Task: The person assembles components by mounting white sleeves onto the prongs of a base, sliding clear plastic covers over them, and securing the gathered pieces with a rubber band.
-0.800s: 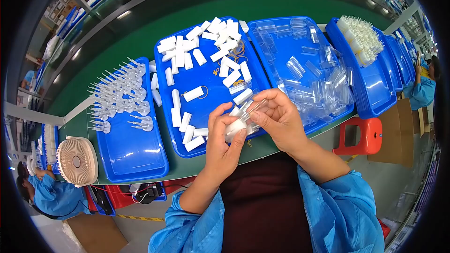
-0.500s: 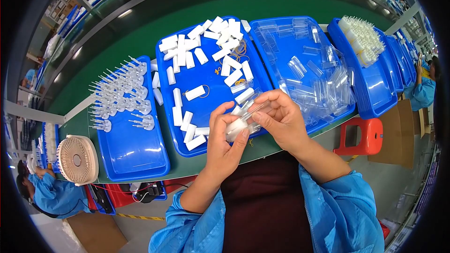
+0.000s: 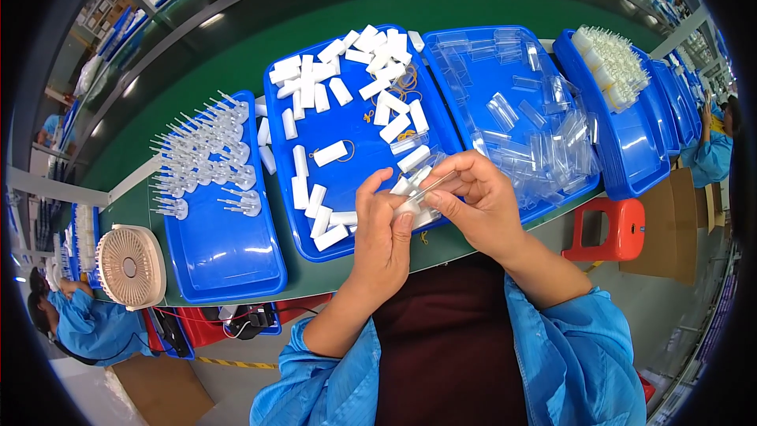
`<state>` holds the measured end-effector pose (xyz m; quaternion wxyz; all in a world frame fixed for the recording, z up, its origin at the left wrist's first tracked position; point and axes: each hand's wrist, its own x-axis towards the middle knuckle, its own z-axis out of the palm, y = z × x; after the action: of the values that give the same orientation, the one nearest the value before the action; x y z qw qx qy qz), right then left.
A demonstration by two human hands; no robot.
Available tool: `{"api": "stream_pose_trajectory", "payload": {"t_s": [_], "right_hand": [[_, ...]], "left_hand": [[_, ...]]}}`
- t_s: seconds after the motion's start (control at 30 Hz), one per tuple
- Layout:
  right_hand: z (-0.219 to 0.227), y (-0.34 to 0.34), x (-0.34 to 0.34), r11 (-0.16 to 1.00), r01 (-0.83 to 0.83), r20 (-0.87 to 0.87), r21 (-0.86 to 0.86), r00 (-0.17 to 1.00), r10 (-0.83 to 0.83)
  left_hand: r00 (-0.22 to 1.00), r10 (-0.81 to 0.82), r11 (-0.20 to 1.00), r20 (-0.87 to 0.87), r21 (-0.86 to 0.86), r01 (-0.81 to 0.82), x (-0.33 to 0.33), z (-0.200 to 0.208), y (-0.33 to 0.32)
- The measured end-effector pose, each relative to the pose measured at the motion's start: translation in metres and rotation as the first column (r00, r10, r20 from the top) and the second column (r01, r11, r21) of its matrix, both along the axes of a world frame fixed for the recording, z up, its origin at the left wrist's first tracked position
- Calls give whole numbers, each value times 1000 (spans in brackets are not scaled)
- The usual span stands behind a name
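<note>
My left hand (image 3: 383, 225) is closed around a small white block (image 3: 409, 207), pinched between thumb and fingers. Close beside it, my right hand (image 3: 475, 196) grips a clear plastic piece (image 3: 433, 186) by thumb and forefinger. The two pieces meet between my fingertips; whether one sits inside the other is hidden. Both hands hover over the near right edge of a blue tray (image 3: 298, 233) with many loose white blocks (image 3: 330, 153). On its right, another blue tray (image 3: 482, 79) carries clear plastic pieces (image 3: 544, 154), some stacked and some scattered.
On the left, a blue tray (image 3: 225, 260) bears rows of translucent spiked parts (image 3: 206, 150). A beige fan (image 3: 130, 264) stands beside it. Cream pronged parts (image 3: 611, 67) fill the far end of the right tray (image 3: 635, 142). A red stool (image 3: 623, 229) and co-workers (image 3: 95, 323) are nearby.
My left hand has turned slightly and its fingers have shifted around the white block. The clear piece in my right hand has tilted a little. The trays look nearly the same.
</note>
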<state>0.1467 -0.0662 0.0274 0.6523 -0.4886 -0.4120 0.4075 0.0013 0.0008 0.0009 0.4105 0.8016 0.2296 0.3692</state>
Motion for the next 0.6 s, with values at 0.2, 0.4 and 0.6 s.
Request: {"api": "stream_pose_trajectory", "payload": {"t_s": [0.2, 0.4, 0.6], "right_hand": [[6, 0, 5, 998, -44, 104, -44, 993, 48], [12, 0, 9, 997, -53, 248, -62, 966, 67], [20, 1, 16, 999, 1, 368, -51, 930, 18]], "left_hand": [[992, -75, 997, -100, -31, 72, -4, 9, -1], [988, -71, 996, -140, 51, 79, -3, 11, -1], [991, -70, 997, -112, -52, 65, -3, 8, -1]]}}
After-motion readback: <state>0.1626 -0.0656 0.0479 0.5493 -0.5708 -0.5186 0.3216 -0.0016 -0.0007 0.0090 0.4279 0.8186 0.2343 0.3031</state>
